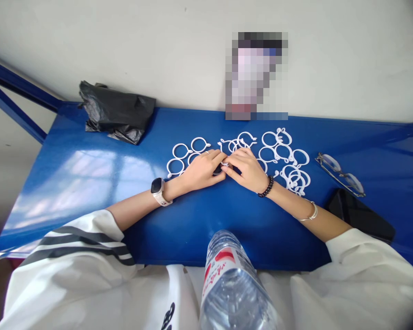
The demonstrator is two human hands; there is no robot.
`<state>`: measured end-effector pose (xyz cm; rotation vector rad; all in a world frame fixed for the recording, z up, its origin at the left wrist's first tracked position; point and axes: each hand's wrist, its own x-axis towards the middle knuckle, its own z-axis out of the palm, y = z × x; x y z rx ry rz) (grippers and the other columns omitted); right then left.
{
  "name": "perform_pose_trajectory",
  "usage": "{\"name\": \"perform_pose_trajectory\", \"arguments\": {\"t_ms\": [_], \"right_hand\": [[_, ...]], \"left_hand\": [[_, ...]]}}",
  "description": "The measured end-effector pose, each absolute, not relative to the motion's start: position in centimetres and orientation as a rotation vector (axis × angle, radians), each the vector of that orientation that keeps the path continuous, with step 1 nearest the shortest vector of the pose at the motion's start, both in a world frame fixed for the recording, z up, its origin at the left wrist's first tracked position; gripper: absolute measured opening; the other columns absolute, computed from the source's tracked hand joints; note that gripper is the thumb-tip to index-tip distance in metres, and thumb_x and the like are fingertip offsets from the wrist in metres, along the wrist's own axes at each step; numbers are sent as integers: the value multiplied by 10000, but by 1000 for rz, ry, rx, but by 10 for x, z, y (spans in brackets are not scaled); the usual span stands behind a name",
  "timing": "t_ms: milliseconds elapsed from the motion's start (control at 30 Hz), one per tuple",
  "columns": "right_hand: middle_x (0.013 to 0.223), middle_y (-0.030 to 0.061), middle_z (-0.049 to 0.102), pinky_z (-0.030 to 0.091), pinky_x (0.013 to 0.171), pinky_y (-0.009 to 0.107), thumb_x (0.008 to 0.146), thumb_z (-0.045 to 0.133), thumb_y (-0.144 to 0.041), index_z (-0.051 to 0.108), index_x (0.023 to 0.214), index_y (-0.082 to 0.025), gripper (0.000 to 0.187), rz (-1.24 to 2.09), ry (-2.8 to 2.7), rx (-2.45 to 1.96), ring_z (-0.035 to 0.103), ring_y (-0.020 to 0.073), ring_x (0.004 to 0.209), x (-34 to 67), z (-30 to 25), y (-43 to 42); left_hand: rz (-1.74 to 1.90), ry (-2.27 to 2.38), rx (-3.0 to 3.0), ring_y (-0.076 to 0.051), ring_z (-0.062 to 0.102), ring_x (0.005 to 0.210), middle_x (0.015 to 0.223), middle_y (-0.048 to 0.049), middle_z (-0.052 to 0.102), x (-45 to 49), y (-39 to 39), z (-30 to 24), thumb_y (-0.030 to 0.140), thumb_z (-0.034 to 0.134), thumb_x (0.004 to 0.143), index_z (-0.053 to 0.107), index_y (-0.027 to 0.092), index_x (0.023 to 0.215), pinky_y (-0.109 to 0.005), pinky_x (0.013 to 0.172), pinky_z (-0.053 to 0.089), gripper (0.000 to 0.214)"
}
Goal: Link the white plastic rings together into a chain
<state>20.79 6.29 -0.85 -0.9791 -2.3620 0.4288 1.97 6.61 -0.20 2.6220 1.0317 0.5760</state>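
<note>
My left hand (205, 170) and my right hand (247, 170) meet above the middle of the table, fingertips pinched together. Between them is a small part of a white plastic curtain ring (224, 163); the fingers hide most of it. Left of my hands lie several loose white curtain rings (209, 145), apart or barely touching. More white rings (255, 139) lie just beyond my fingers, some with an open gap. To the right of my right hand is an overlapping cluster of white rings (291, 158), each with a small eyelet.
The blue table (89, 192) meets a pale wall. A crumpled black plastic bag (119, 112) lies back left, and a blurred-out object (253, 78) stands at the wall. Eyeglasses (340, 174) and a black phone (359, 215) are right. A large water bottle (232, 279) stands close to my body.
</note>
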Motion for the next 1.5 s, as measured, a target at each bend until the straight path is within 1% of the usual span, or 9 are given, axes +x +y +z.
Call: {"name": "perform_pose_trajectory", "arguments": {"t_ms": [267, 500, 700, 967, 1200, 1500], "right_hand": [[833, 50, 670, 387, 883, 375, 957, 466, -313, 605, 856, -180, 217, 439, -2388, -991, 568, 201, 842, 208, -6, 63], [831, 41, 672, 387, 885, 391, 956, 455, -316, 594, 843, -201, 213, 474, -2412, -1017, 567, 206, 852, 208, -6, 63], [823, 39, 684, 386, 894, 385, 979, 436, -312, 605, 857, -197, 238, 451, -2421, -995, 571, 201, 859, 207, -6, 63], [830, 41, 696, 394, 882, 370, 998, 405, -368, 642, 911, -197, 305, 406, -2380, -962, 577, 196, 844, 209, -9, 64], [810, 45, 698, 397, 881, 378, 998, 385, -416, 653, 844, -198, 379, 438, -2364, -984, 583, 198, 827, 210, -10, 65], [821, 44, 707, 391, 892, 392, 993, 405, -389, 664, 826, -202, 360, 463, -2382, -1005, 585, 203, 836, 210, -11, 65]], "left_hand": [[517, 1026, 2639, -199, 562, 770, 848, -65, 604, 19, 67, -3, 230, 475, 856, 518, 157, 877, -297, 686, 453, 88], [513, 1017, 2651, -205, 566, 780, 852, -71, 606, 19, 67, -4, 231, 483, 856, 518, 159, 875, -305, 690, 455, 82], [509, 1022, 2646, -208, 572, 795, 861, -76, 611, 19, 67, -3, 208, 475, 858, 523, 153, 892, -307, 705, 462, 81], [576, 1010, 2653, -197, 573, 769, 850, -69, 616, 20, 66, -2, 213, 456, 873, 529, 148, 907, -294, 688, 457, 104], [574, 999, 2644, -202, 577, 781, 867, -73, 621, 20, 66, -3, 260, 430, 908, 537, 142, 951, -302, 698, 462, 165], [569, 996, 2630, -199, 579, 790, 875, -72, 622, 20, 67, -2, 283, 431, 915, 538, 152, 949, -305, 713, 464, 173]]}}
